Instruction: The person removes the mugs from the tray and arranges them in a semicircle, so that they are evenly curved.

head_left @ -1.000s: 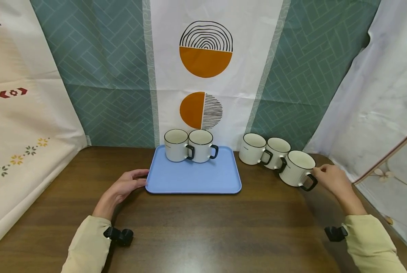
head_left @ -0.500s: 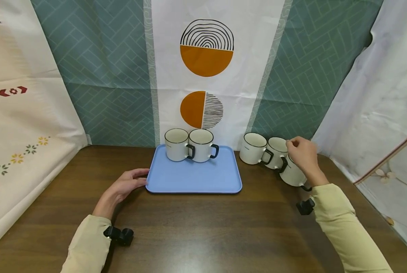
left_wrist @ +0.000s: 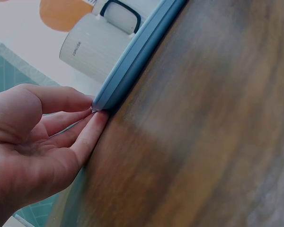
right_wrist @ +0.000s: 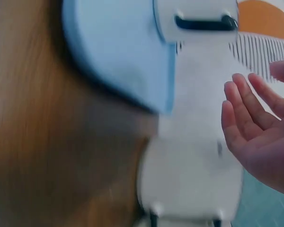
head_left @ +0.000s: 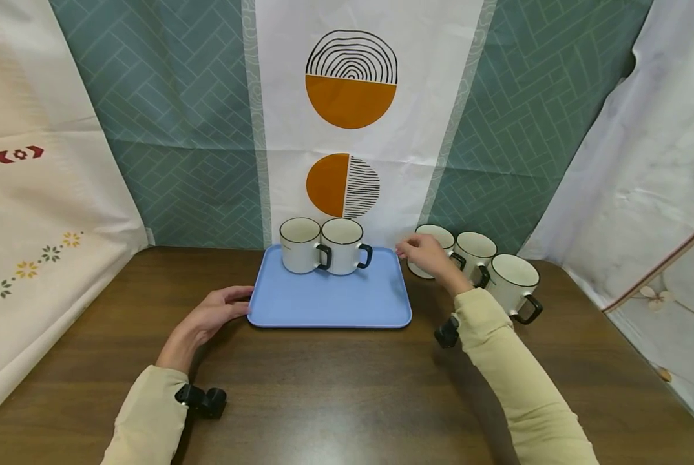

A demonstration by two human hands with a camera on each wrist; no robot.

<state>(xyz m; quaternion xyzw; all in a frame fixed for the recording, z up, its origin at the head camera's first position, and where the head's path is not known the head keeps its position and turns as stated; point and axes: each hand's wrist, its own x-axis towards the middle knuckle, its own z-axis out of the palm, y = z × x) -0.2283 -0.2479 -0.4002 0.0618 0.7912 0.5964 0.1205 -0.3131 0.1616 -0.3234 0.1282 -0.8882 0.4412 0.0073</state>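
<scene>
Head view: the right hand (head_left: 425, 253) sits right of centre, fingers loosely spread and holding nothing, directly in front of the leftmost mug (head_left: 434, 240) of a row of three. Whether the fingers touch that mug cannot be told from this view. The middle mug (head_left: 473, 256) and the right mug (head_left: 512, 285) stand just beside it, stepping toward the lower right, all upright on the brown counter (head_left: 335, 387). The left hand (head_left: 207, 318) rests left of centre with relaxed, straight fingers against the near left corner of the blue tray (head_left: 329, 300). Two more mugs stand upright and touching at the tray's far edge: the left tray mug (head_left: 299, 245) and the right tray mug (head_left: 342, 248), black handles pointing right. A patterned backdrop (head_left: 349, 97) hangs behind.

Left wrist view: the left hand (left_wrist: 33, 142) fills the lower left, palm open. Its fingertips (left_wrist: 97, 120) touch the tray (left_wrist: 137, 56) at the rim corner, where it meets the counter (left_wrist: 203, 142). One tray mug (left_wrist: 92, 45) shows at upper left.

Right wrist view: the picture is blurred. The right hand (right_wrist: 258, 137) lies at the right edge, fingers straight and slightly apart, close beside a white mug (right_wrist: 194, 175) at lower centre; contact cannot be told. The tray (right_wrist: 118, 52) occupies the upper left.
</scene>
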